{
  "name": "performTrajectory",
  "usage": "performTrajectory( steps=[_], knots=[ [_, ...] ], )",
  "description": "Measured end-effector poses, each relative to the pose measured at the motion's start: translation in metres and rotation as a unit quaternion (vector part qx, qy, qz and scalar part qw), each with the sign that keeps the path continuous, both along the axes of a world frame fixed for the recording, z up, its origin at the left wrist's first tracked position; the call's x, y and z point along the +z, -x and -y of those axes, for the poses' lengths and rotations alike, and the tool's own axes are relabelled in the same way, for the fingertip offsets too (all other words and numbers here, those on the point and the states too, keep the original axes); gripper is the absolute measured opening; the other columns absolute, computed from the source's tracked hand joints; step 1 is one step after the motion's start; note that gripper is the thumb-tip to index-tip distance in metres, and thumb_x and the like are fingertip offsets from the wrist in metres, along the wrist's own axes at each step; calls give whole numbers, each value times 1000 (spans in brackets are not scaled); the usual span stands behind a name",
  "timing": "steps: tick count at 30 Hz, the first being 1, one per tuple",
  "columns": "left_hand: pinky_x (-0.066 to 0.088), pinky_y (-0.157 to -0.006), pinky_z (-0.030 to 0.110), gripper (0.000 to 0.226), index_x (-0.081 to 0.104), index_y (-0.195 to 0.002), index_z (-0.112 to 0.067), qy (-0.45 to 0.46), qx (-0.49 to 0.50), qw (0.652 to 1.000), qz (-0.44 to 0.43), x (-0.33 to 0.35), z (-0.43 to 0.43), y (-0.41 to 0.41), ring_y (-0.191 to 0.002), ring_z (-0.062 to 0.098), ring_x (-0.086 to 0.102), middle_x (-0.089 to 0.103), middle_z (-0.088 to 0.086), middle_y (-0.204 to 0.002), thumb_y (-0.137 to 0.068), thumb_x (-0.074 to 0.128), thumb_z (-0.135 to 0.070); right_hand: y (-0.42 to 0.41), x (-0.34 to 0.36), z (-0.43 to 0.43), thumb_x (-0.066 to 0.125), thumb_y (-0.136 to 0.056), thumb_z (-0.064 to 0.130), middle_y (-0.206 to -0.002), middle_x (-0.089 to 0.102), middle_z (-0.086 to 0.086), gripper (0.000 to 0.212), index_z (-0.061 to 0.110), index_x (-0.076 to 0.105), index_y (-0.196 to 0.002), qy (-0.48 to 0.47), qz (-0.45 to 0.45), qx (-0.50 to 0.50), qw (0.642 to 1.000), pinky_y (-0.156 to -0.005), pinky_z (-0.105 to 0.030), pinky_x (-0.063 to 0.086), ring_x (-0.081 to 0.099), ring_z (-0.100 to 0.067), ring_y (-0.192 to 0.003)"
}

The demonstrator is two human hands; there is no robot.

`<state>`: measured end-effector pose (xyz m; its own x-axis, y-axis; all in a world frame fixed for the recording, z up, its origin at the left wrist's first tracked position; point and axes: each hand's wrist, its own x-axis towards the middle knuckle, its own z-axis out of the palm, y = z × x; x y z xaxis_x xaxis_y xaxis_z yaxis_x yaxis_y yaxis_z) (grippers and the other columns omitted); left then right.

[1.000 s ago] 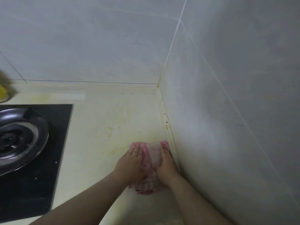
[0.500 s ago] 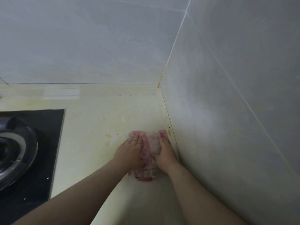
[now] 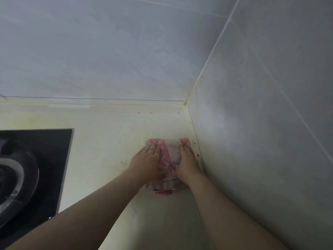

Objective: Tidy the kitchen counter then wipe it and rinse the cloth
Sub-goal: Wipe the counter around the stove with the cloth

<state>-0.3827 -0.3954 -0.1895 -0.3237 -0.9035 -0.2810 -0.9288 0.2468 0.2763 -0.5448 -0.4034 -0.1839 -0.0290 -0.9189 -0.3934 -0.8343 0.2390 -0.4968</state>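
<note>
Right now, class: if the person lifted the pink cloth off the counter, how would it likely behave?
The pink cloth would probably sag limply: it lies folded and wrinkled under the left hand and right hand. It looks thin, so likely light. Whether it is wet cannot be told.

there is a single view, from the person's head, wide-angle, looking forward and steeply down into the corner where the back wall [image 3: 108, 51] meets the right-hand wall [image 3: 261, 141]. the cream counter [image 3: 108, 150] fills the lower middle, close below the camera. both forearms reach in from the bottom edge. the black hob [image 3: 54, 159] is cut off by the left edge. straight lines bow toward the edges.
</note>
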Motion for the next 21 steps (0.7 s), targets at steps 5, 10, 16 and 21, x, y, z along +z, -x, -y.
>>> performTrajectory(
  steps=[5, 10, 16, 21],
  knots=[
    [1, -120, 33, 105, -5, -154, -8, 1, 6, 1000, -4, 1, 26, -6, -151, 22, -4, -6, 10, -163, -86, 49, -66, -4, -2, 29, 73, -84, 19, -161, 23, -3, 88, 12, 21, -155, -7, -24, 7, 1000, -121, -34, 20, 21, -20, -148],
    [1, -120, 33, 105, -3, -155, -7, 10, 6, 1000, 1, 1, 56, -12, -151, 22, -2, -5, 11, -163, -85, 49, -66, -14, -1, 59, 72, -82, 20, -158, 29, -3, 84, 13, 27, -153, -11, -33, 5, 999, -119, -37, 27, 26, -21, -146],
    [4, -120, 34, 103, -2, -154, -4, 12, -4, 1000, 14, 3, 95, -19, -150, 24, 0, -3, 14, -163, -87, 50, -63, -14, -27, 105, 67, -72, 29, -147, 44, -1, 78, 18, 42, -145, -6, -43, 10, 999, -112, -41, 40, 40, -24, -138],
    [10, -121, 35, 102, 2, -154, -4, 16, -2, 1000, 12, 1, 120, -25, -150, 26, 6, 3, 15, -162, -86, 53, -59, -31, 14, 119, 68, -78, 27, -139, 51, -5, 66, 10, 49, -138, 10, -52, 33, 998, -105, -21, 29, 46, -27, -132]
  ],
)
